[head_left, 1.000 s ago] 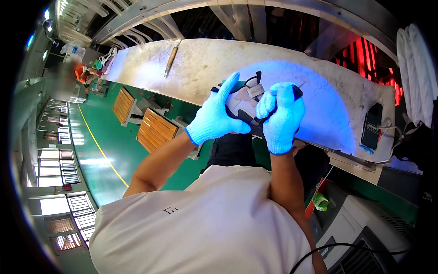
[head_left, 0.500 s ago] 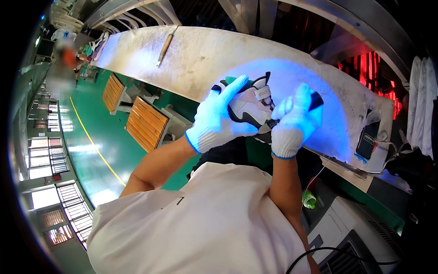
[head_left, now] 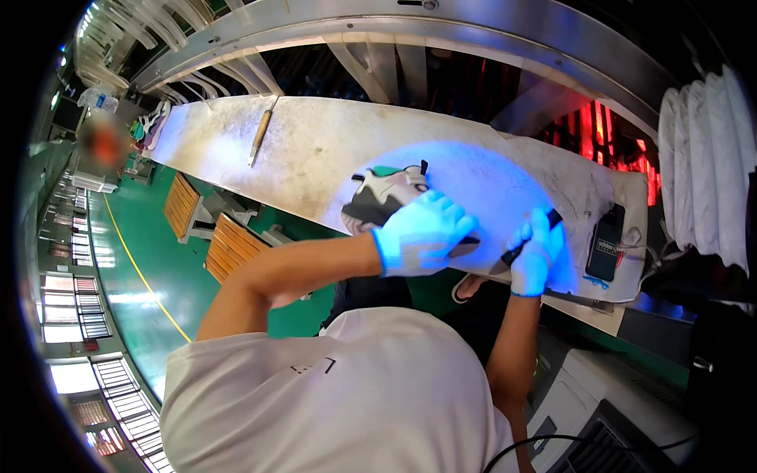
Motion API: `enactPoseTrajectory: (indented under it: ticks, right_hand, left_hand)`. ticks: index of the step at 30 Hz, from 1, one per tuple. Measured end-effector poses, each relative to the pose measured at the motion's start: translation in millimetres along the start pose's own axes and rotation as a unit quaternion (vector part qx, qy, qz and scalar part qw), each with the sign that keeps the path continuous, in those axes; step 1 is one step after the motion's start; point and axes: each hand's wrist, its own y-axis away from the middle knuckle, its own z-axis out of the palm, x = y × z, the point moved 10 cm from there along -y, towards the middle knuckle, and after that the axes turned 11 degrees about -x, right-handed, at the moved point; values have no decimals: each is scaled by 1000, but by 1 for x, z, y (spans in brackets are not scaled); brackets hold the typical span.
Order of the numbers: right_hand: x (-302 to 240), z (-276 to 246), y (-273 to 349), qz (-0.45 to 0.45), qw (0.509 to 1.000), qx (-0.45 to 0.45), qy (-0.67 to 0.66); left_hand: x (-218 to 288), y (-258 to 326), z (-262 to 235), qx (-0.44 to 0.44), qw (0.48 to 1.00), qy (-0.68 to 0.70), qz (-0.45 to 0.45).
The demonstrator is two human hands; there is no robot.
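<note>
A grey, white and black sneaker point(head_left: 377, 191) with green showing at its opening rests near the front edge of the pale worktable. My left hand point(head_left: 426, 235), in a white knitted glove lit blue, lies over its front part with the fingers curled round it. The toe is partly hidden beneath the glove. Off to the right, apart from the sneaker, my gloved right hand point(head_left: 535, 256) is closed on a dark cylindrical tool point(head_left: 554, 218). Its kind cannot be made out, and the fist covers its middle.
A knife-like tool with a wooden handle point(head_left: 262, 130) lies toward the far left of the worktable point(head_left: 315, 142). A dark phone point(head_left: 605, 246) sits at the right end. White ribbed hoses point(head_left: 706, 173) hang beyond it, and a metal frame point(head_left: 347, 31) runs along the back.
The sneaker has moved down and left onto the table and turned. My left hand has shifted from its side to its front. My right hand has drawn away from it with the dark tool.
</note>
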Motion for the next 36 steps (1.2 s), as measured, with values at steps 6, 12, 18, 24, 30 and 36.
enactPoseTrajectory:
  ticks: [6,12,18,24,30,36]
  right_hand:
    - [-22,62,-10,90,958,-229,147]
    - [-47,104,5,131,893,-289,321]
    - [-33,98,-5,126,903,-237,335]
    - [-30,97,-6,134,906,-245,318]
    - [-64,67,-9,24,994,-65,90]
    - [-53,88,-13,-42,995,-27,-87]
  left_hand:
    - [15,71,-132,203,966,141,75]
    - [-90,107,-27,120,992,-24,-30]
    - [-56,90,-31,67,990,7,-121]
    - [-24,38,-45,55,994,42,-82]
    - [-22,21,-30,35,995,-2,-98]
    - [-17,22,-30,59,994,-1,-95]
